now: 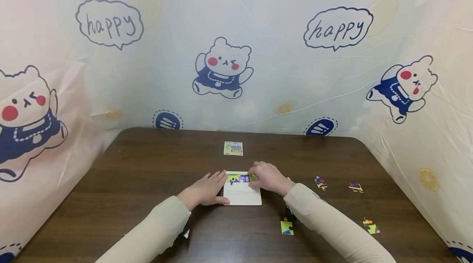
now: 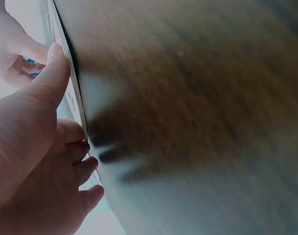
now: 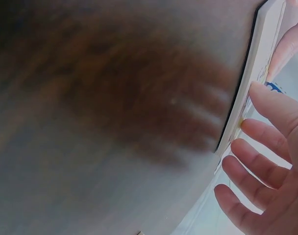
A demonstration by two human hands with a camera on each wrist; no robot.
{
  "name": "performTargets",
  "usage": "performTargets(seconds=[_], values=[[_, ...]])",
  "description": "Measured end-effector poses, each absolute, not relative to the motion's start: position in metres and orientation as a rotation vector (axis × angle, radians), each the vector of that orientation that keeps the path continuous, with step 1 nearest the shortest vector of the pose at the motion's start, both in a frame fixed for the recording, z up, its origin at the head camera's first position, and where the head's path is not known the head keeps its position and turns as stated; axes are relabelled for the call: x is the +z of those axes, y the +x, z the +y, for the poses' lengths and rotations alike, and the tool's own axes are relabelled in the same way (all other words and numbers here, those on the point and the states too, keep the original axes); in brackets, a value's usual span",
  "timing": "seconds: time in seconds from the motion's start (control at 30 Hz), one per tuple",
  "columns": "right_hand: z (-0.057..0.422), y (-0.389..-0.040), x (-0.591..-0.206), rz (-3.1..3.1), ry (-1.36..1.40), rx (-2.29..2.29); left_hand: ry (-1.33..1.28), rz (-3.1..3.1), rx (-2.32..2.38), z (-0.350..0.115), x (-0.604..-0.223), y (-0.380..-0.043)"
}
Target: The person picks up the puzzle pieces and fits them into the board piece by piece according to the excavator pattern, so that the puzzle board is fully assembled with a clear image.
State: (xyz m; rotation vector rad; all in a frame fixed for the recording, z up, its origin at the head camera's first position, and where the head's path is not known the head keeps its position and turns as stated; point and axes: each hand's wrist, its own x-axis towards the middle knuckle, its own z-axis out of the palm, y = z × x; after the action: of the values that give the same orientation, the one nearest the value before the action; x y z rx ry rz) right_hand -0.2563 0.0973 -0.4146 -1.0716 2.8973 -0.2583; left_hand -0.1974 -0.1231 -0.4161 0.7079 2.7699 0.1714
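A white square puzzle tray point(image 1: 242, 195) lies on the table, with a row of joined green and purple puzzle pieces point(image 1: 238, 178) along its far side. My left hand point(image 1: 205, 190) rests flat along the tray's left edge, its thumb at the near corner. In the left wrist view, the left thumb point(image 2: 53, 63) lies against the tray's rim. At the tray's far right corner, my right hand point(image 1: 269, 176) pinches a green puzzle piece point(image 1: 253, 177) between thumb and fingers, partly covering it. The right wrist view shows the other right fingers point(image 3: 254, 166) spread beyond the rim.
Loose puzzle pieces lie to the right: a purple-orange one point(image 1: 320, 183), a striped one point(image 1: 356, 187) and a green-orange one point(image 1: 370, 226). Another green piece point(image 1: 287, 227) is beside the right forearm. A picture card point(image 1: 233, 148) lies beyond the tray. A printed curtain point(image 1: 277, 70) surrounds the table.
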Motion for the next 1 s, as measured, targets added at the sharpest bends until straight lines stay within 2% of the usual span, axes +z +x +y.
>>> performTargets(seconds=[1.0], values=[[0.106,-0.253,-0.406,2.825,-1.105,-0.395,0.688,2.764,0.178,-0.122,-0.416,-0.197]])
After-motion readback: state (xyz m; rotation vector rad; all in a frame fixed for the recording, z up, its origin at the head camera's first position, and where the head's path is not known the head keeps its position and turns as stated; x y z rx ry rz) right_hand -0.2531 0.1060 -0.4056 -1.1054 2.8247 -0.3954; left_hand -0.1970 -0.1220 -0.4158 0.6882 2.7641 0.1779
